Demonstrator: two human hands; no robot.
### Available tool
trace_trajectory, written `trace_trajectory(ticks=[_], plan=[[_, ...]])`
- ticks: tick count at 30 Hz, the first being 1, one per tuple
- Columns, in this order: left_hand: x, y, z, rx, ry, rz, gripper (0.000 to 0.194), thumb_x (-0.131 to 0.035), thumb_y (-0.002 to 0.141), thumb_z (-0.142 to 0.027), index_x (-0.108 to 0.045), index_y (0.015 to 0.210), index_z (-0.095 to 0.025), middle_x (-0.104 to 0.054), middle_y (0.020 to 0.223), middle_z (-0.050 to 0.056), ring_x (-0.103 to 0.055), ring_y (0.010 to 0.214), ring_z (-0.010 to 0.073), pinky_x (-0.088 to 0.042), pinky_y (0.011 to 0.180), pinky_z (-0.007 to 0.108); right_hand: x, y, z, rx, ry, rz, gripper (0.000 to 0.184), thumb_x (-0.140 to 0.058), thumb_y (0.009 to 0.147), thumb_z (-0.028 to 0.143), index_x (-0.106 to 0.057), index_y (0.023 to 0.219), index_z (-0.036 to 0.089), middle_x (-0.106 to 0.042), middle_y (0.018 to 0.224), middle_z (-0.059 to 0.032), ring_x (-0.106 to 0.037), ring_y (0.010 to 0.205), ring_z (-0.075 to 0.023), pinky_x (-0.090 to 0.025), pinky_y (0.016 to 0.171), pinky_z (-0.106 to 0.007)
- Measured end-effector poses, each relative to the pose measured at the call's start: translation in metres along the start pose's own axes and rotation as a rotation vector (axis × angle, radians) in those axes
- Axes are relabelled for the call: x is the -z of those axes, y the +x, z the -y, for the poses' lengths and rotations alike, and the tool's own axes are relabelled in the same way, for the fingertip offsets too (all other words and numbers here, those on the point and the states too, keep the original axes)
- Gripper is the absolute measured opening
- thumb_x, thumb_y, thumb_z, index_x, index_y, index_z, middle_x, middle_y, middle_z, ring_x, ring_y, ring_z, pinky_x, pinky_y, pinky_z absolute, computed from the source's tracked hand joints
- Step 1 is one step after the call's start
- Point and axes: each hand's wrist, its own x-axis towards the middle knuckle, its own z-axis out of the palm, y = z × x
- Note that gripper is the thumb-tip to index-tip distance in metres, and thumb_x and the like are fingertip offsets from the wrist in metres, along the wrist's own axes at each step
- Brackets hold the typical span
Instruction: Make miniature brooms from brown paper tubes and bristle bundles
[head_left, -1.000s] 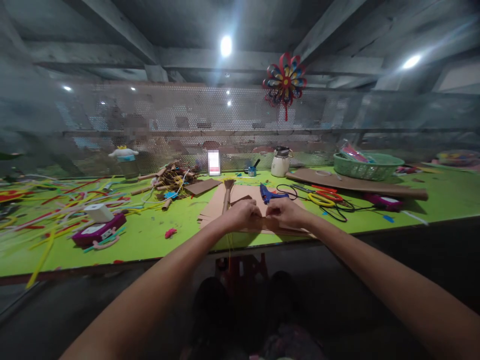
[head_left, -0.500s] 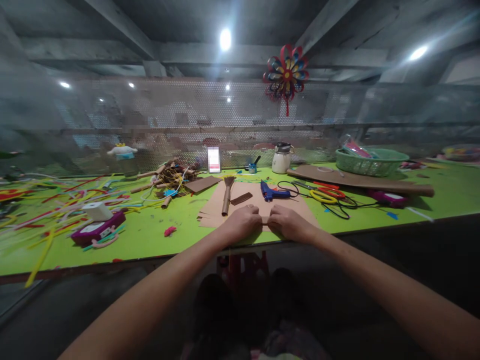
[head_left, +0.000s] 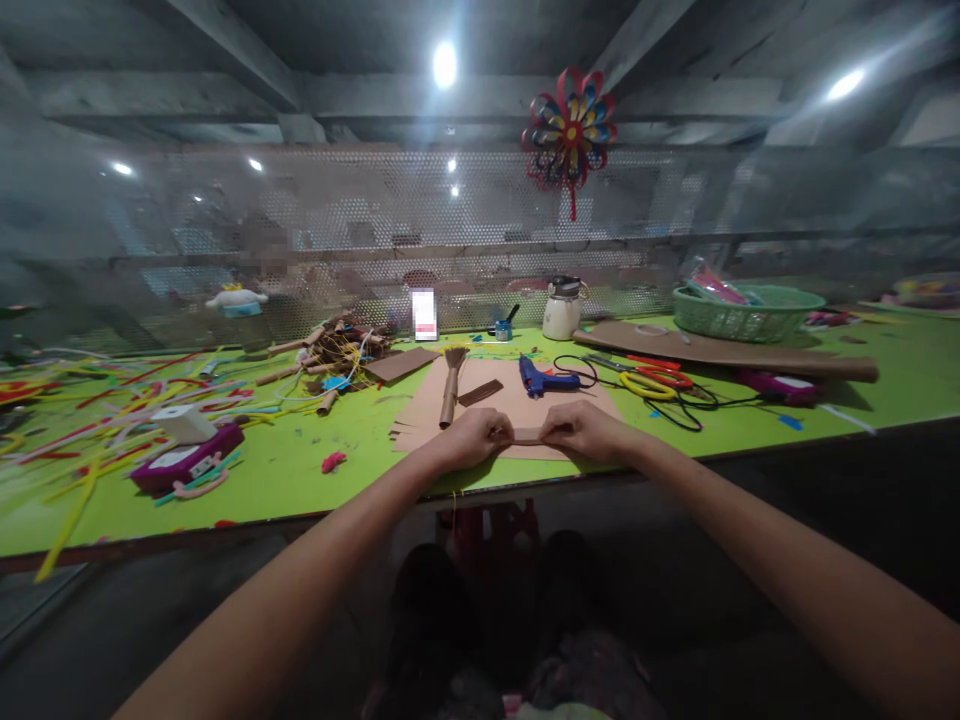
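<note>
Hands [head_left: 474,438] [head_left: 589,430] spread wider, paper strip [head_left: 528,436] between.

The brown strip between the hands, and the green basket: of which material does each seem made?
The brown strip looks like matte paper or thin card, judging by its dull, plain surface. The green basket is probably smooth plastic, as its evenly coloured openwork suggests.

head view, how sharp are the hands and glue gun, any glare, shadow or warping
Head view, centre: left hand, right hand and blue glue gun look legible but slightly soft; head view, top: brightest ceiling lamp flares with a halo; head view, sides: smeared and stretched; head view, below the table: deep shadow hides detail.
</note>
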Motion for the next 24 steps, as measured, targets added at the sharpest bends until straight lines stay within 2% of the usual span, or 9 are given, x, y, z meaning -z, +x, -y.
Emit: trace_trajectory(ticks=[12, 18, 24], plan=[[0.004, 0.004, -0.005, 0.12, -0.029, 0.061, 0.015, -0.052, 0.076, -0.02, -0.066, 0.08, -0.013, -0.065, 0.074, 0.004, -0.055, 0.068, 0.0142, -0.041, 0.062, 0.022, 0.01, 0.008, -0.01, -0.066, 0.116, 0.136, 0.019, -0.058, 0.078, 0.029, -0.07, 0.078, 0.015, -0.067, 0.073, -0.0025, -0.058, 0.069, -0.0141, -0.043, 0.064, -0.022], [0.0, 0.004, -0.003, 0.134, -0.05, 0.032, 0.019, -0.052, 0.075, -0.018, -0.064, 0.088, -0.015, -0.065, 0.077, 0.003, -0.056, 0.071, 0.0148, -0.042, 0.063, 0.022, 0.008, 0.004, -0.006, -0.084, 0.111, 0.104, 0.018, -0.055, 0.079, 0.026, -0.069, 0.08, 0.014, -0.068, 0.079, -0.0042, -0.058, 0.076, -0.0159, -0.043, 0.071, -0.026], [-0.002, 0.002, -0.002, 0.084, -0.058, -0.006, 0.021, -0.049, 0.076, -0.016, -0.065, 0.089, -0.018, -0.065, 0.081, 0.002, -0.057, 0.073, 0.0139, -0.042, 0.065, 0.021, 0.005, 0.006, -0.005, -0.115, 0.085, 0.053, 0.012, -0.055, 0.075, 0.019, -0.065, 0.078, 0.013, -0.064, 0.07, -0.0026, -0.054, 0.064, -0.0137, -0.041, 0.059, -0.023]])
